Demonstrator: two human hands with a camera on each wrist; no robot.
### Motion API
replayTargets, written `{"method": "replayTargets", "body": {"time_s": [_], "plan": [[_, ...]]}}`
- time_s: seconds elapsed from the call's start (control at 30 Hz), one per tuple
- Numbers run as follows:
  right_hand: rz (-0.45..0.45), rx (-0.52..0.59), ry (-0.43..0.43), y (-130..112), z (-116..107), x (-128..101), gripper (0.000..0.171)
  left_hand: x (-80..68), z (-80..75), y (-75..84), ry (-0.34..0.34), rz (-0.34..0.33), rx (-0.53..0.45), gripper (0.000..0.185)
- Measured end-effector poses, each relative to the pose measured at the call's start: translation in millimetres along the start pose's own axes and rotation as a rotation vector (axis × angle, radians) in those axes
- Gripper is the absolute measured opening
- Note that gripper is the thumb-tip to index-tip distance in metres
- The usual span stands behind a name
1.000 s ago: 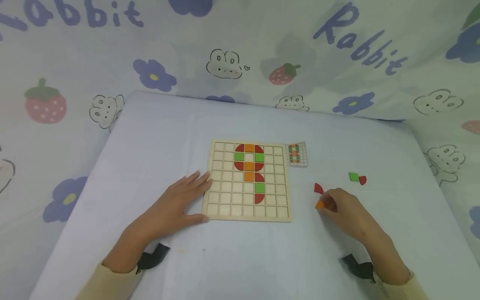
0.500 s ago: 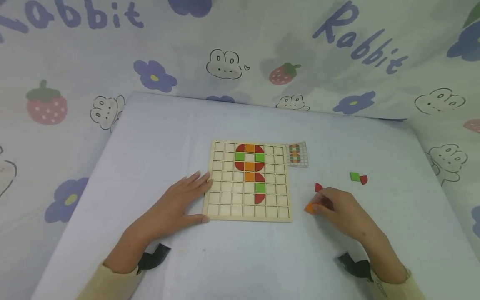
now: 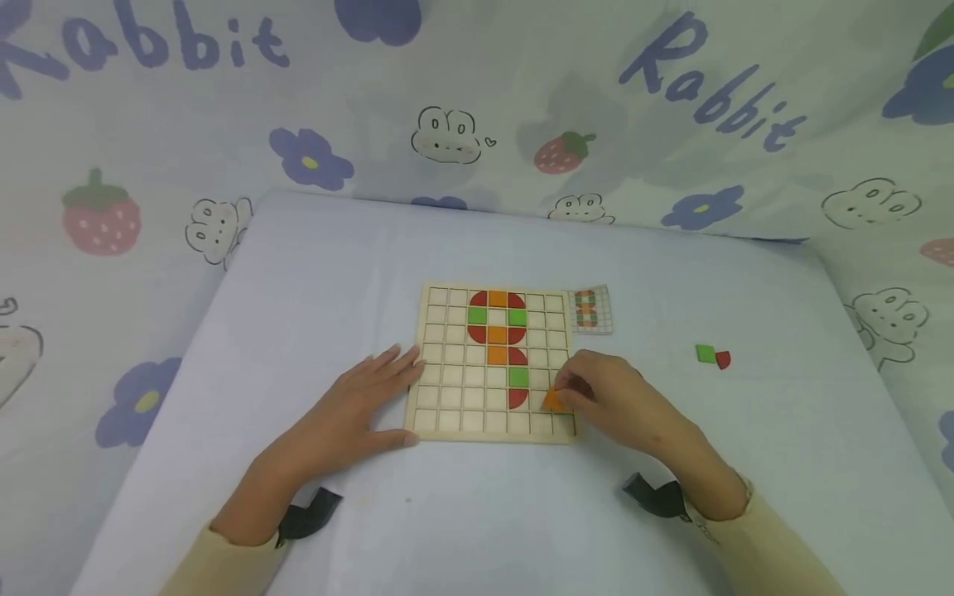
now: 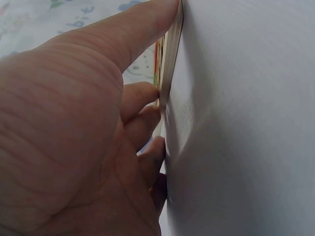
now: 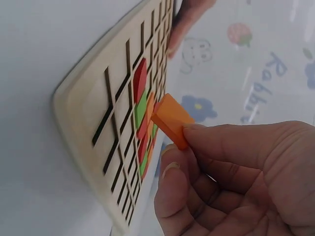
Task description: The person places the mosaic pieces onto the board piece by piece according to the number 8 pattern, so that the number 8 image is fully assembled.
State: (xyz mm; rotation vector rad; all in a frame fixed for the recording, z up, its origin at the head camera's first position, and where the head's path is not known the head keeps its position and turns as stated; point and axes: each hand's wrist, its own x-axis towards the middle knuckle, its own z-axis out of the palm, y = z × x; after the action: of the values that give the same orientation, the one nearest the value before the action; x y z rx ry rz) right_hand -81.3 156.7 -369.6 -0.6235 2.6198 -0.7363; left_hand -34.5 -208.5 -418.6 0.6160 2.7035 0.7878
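A wooden grid board [image 3: 447, 422] lies on the white table, with several red, orange and green tiles set in its cells. My left hand [image 3: 350, 414] rests at the board's left edge, fingers straight; in the left wrist view the thumb [image 4: 142, 29] touches the board's side. Between thumb and fingertips, my right hand [image 3: 622, 406] pinches an orange tile [image 5: 172, 120], tilted and apart from the board in the right wrist view. From the head camera, this tile appears over the lower right cells. Its far part is covered by the fingers.
A small pattern card [image 3: 592, 310] lies against the board's upper right edge. Farther right on the table, a green square tile [image 3: 705, 354] touches a red quarter-round tile [image 3: 723, 360]. A printed cloth [image 3: 492, 99] hangs behind the table.
My right hand has carried the orange tile leftward from the table to over the board. The red tile near that hand is no longer visible. My left hand stays at the board's edge.
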Motion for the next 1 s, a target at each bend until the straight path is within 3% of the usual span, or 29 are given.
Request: {"method": "replayTargets", "body": {"time_s": [0.23, 0.5, 1.0], "plan": [[-0.086, -0.025, -0.056, -11, 10, 27, 0.006, -0.6, 2.5, -0.5, -0.010, -0.014, 0.016, 0.097], [-0.149, -0.030, -0.106, -20, 19, 53, 0.009, -0.1, 1.8, -1.2, 0.017, 0.022, 0.014, 0.096], [-0.151, -0.065, -0.194, -30, 25, 65, 0.013, -0.6, 1.0, -2.6, 0.008, 0.025, 0.022, 0.095]]}}
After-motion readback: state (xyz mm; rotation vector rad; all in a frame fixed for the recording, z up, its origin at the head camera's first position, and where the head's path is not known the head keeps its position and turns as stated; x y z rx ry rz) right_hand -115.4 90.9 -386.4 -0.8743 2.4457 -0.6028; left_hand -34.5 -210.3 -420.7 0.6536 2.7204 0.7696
